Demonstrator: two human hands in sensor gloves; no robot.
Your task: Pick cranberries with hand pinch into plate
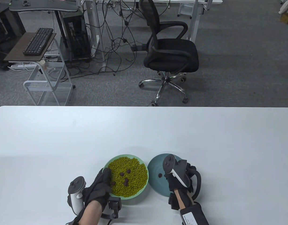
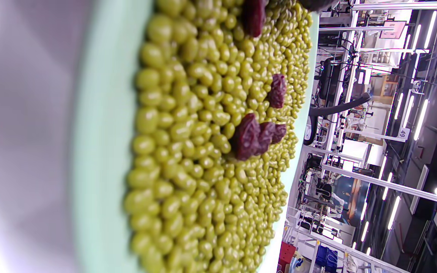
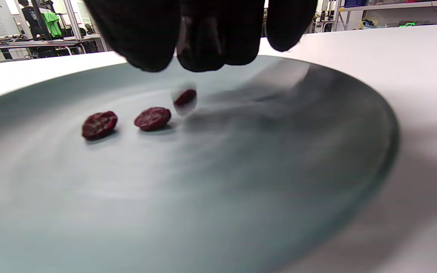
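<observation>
A pale green bowl (image 1: 144, 164) of green beans sits at the table's front centre, with several dark red cranberries (image 1: 122, 174) on the beans; they also show close up in the left wrist view (image 2: 247, 137). A teal plate (image 1: 155, 164) lies just right of the bowl. My left hand (image 1: 105, 175) lies over the bowl's left rim, its thumb hidden. My right hand (image 1: 169, 174) hovers low over the plate. In the right wrist view its fingertips (image 3: 211, 57) are bunched, and a blurred cranberry (image 3: 185, 98) is in the air just beneath them. Two cranberries (image 3: 152, 118) lie on the plate (image 3: 317, 159).
The white table (image 1: 144, 131) stretches wide behind and to both sides of the two dishes. An office chair (image 1: 169, 54) and a keyboard stand (image 1: 38, 42) are on the floor beyond the far edge.
</observation>
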